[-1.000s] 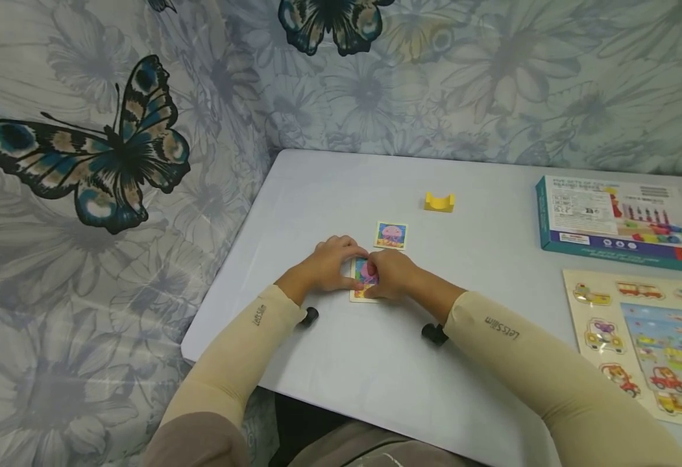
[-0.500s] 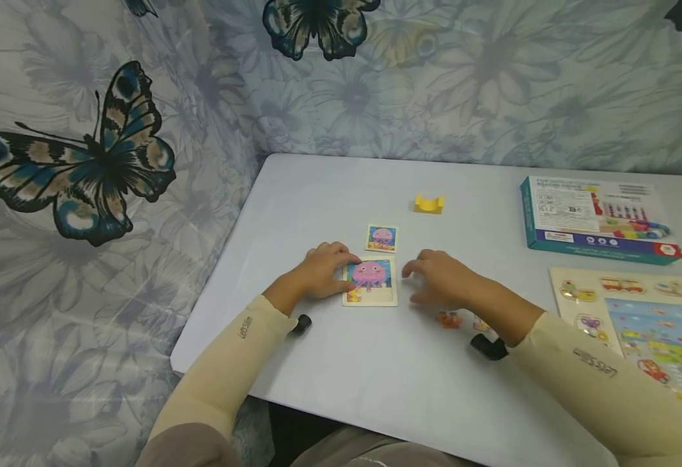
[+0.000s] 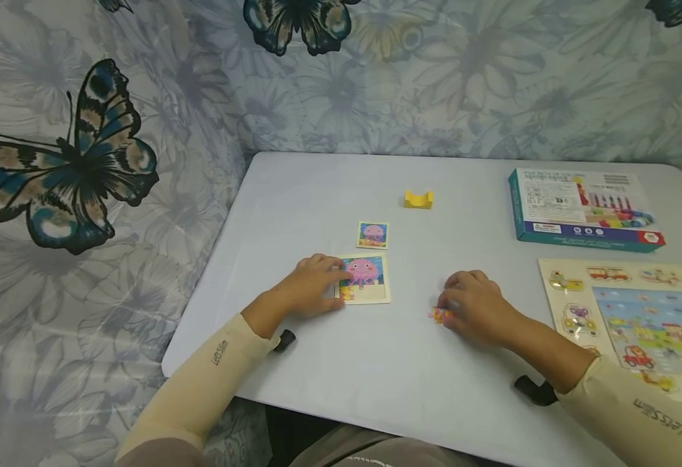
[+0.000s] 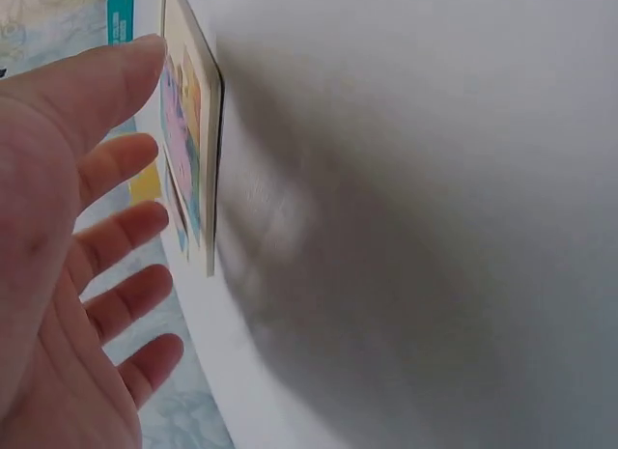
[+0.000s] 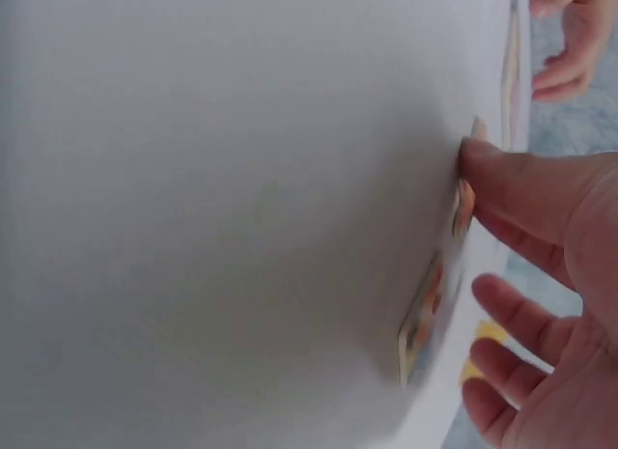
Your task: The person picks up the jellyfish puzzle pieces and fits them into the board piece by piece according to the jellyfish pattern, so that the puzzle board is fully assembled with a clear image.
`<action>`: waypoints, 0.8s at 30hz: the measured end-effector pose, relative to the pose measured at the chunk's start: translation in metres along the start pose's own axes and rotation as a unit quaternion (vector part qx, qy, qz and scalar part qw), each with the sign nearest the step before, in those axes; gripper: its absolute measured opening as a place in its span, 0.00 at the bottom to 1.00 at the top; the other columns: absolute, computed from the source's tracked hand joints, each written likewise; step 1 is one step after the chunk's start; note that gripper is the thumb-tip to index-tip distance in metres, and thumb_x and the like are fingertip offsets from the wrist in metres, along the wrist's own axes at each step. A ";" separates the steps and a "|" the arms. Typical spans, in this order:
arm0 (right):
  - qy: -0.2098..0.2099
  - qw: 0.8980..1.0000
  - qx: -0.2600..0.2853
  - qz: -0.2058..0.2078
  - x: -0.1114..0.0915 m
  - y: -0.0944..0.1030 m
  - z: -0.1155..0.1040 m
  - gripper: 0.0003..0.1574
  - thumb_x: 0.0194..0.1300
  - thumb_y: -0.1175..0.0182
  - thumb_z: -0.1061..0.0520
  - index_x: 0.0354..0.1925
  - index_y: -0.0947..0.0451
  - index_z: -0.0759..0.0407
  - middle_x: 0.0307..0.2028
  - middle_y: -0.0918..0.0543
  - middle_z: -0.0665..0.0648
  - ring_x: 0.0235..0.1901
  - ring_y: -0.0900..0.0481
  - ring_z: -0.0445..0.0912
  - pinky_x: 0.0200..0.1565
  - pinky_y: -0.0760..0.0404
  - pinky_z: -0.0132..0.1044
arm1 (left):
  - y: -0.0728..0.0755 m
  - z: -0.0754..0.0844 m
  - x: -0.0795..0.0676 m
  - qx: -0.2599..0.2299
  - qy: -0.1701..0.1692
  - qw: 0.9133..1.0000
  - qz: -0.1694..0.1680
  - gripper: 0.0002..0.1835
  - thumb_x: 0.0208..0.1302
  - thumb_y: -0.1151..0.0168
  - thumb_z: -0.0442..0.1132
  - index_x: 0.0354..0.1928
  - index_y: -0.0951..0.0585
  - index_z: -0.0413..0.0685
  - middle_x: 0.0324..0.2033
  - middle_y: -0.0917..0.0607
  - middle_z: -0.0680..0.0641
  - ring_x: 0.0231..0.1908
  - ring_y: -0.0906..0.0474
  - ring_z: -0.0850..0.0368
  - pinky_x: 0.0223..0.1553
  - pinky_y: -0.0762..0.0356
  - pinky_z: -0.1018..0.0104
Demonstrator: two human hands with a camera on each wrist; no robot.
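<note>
A square wooden puzzle board (image 3: 366,297) with a pink jellyfish picture lies on the table, its bottom right part bare wood. My left hand (image 3: 311,285) rests at the board's left edge, fingers spread and loosely bent; in the left wrist view its thumb tip reaches the board's edge. A small orange puzzle piece (image 3: 438,316) lies right of the board. My right hand (image 3: 481,308) pinches it with thumb and forefinger, the other fingers loosely bent. Under that hand, the right wrist view shows a second flat puzzle piece (image 5: 422,319).
Behind the board lies a small jellyfish picture card (image 3: 372,235), with a yellow curved block (image 3: 418,200) farther back. At the right are a teal-edged box (image 3: 586,211) and a large vehicle puzzle board (image 3: 562,311). A papered wall borders the table.
My right hand has left the puzzle board, moved right and come down on the orange puzzle piece. My left hand stays at the board's left edge. The head view has shifted slightly right.
</note>
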State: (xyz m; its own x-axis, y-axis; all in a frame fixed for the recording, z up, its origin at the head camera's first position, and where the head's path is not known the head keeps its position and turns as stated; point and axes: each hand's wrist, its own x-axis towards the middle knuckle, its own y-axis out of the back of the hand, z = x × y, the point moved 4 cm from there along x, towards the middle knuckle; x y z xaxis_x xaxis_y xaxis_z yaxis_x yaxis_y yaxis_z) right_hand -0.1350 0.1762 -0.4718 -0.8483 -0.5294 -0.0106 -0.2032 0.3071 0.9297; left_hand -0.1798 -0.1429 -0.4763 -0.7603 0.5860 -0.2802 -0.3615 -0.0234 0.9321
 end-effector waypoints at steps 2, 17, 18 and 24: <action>0.010 1.000 0.010 0.005 0.001 -0.001 -0.002 0.13 0.52 0.22 0.59 0.37 0.14 0.49 0.48 0.20 0.58 0.53 0.28 0.59 0.51 0.29 0.61 | 0.000 0.004 -0.008 0.004 -0.018 1.000 0.004 0.30 0.69 0.36 0.58 0.70 0.25 0.62 0.70 0.28 0.53 0.72 0.38 0.49 0.72 0.40 0.45; -0.016 0.986 0.113 -0.121 0.048 0.009 -0.029 0.07 0.60 0.26 0.61 0.36 0.13 0.51 0.30 0.16 0.44 0.31 0.24 0.41 0.34 0.22 0.32 | -0.008 0.017 -0.026 0.046 -0.072 0.996 0.015 0.25 0.72 0.36 0.47 0.67 0.22 0.50 0.70 0.24 0.51 0.70 0.30 0.53 0.71 0.34 0.56; -0.027 0.982 0.136 -0.125 0.056 0.008 -0.033 0.05 0.61 0.27 0.60 0.37 0.12 0.52 0.31 0.15 0.45 0.31 0.24 0.42 0.34 0.21 0.32 | -0.008 0.018 -0.027 0.048 -0.071 0.996 0.014 0.25 0.72 0.36 0.47 0.67 0.22 0.50 0.70 0.25 0.51 0.70 0.30 0.53 0.71 0.34 0.56; -0.105 0.948 0.261 -0.146 0.103 -0.013 -0.055 0.05 0.64 0.29 0.55 0.38 0.12 0.55 0.32 0.13 0.50 0.31 0.21 0.44 0.32 0.19 0.34 | -0.011 0.018 -0.028 0.047 -0.056 0.997 0.012 0.25 0.72 0.36 0.48 0.68 0.24 0.51 0.71 0.25 0.51 0.71 0.31 0.54 0.72 0.35 0.58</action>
State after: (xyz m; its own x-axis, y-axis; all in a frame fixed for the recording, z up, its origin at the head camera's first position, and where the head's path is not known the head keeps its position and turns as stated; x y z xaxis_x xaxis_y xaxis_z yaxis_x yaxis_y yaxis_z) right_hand -0.1927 0.0740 -0.4643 -0.7861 -0.5002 -0.3630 -0.6123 0.5508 0.5672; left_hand -0.1450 -0.1439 -0.4741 -0.7008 0.6734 -0.2352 -0.2883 0.0341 0.9569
